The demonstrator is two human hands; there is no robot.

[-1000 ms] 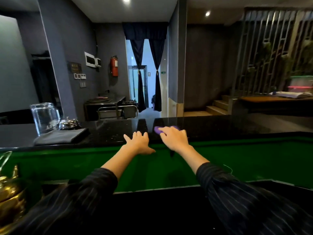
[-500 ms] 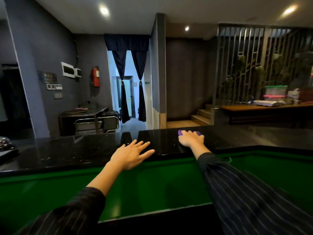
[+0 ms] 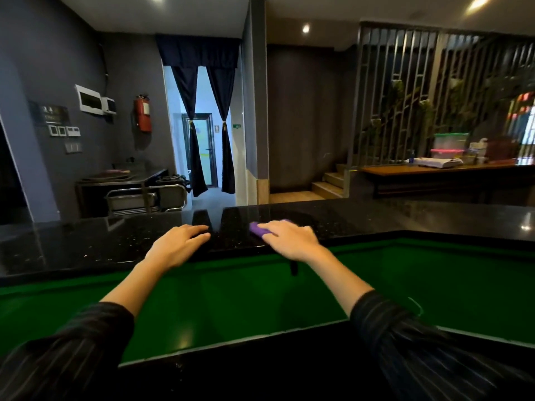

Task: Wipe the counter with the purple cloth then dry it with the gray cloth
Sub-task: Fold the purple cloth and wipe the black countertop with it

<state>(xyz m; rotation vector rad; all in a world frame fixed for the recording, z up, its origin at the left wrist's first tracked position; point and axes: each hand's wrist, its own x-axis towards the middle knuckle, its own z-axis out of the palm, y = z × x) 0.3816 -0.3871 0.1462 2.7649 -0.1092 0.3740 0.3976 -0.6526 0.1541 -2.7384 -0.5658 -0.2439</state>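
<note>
**Purple cloth under the right hand on the black counter**

The right hand [image 3: 289, 240] lies palm down on the purple cloth [image 3: 259, 229], fingers stretched out straight and pressing it onto the glossy black counter [image 3: 115, 241]. The hand covers most of the cloth, and only a purple edge peeks out at its 10 o'clock. At 9 o'clock from that hand, and apart from it, the left hand [image 3: 176, 244] rests flat near the counter's front edge, fingers extended and slightly spread, holding nothing. Both forearms reach out of dark striped sleeves [image 3: 72, 351] across a green panel [image 3: 231, 285] that drops below the counter's near side.

Beyond the counter, at 12 o'clock of the view, dark curtains [image 3: 199, 111] frame a bright doorway. A red fire extinguisher [image 3: 143, 117] hangs on the gray wall at 10 o'clock. Steps [image 3: 327, 183] rise at 1 o'clock, and a wooden table [image 3: 434, 170] with plastic containers (details blurred) stands at 2 o'clock.
</note>
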